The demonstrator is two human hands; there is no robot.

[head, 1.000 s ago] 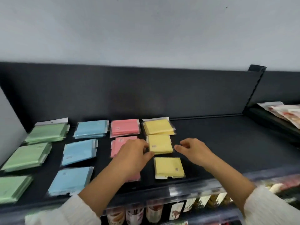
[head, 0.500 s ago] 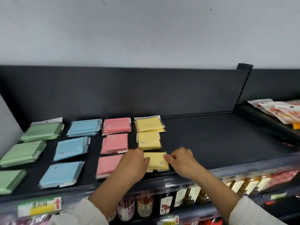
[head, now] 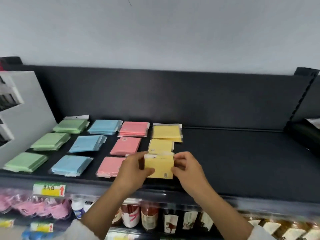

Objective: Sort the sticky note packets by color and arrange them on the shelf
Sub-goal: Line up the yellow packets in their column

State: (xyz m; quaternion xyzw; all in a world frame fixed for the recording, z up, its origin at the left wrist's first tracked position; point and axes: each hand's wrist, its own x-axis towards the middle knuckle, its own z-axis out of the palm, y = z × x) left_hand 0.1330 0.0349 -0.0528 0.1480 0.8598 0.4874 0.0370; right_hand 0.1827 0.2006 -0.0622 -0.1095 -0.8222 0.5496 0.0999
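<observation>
The yellow packet [head: 159, 168] hangs over the shelf [head: 233, 161] front, sides pinched by our left hand [head: 134, 170] and right hand [head: 188, 170]; we should lay it flat, squared with the yellow ones behind.

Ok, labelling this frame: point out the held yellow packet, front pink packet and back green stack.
held yellow packet [head: 159, 168]: head view, middle of face.
front pink packet [head: 110, 166]: head view, uncovered left part.
back green stack [head: 70, 126]: head view, top packet's middle.

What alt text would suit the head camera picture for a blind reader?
Left hand and right hand hold a yellow packet over a dark shelf; green packets, blue packets, pink packets and other yellow packets lie in columns.
</observation>
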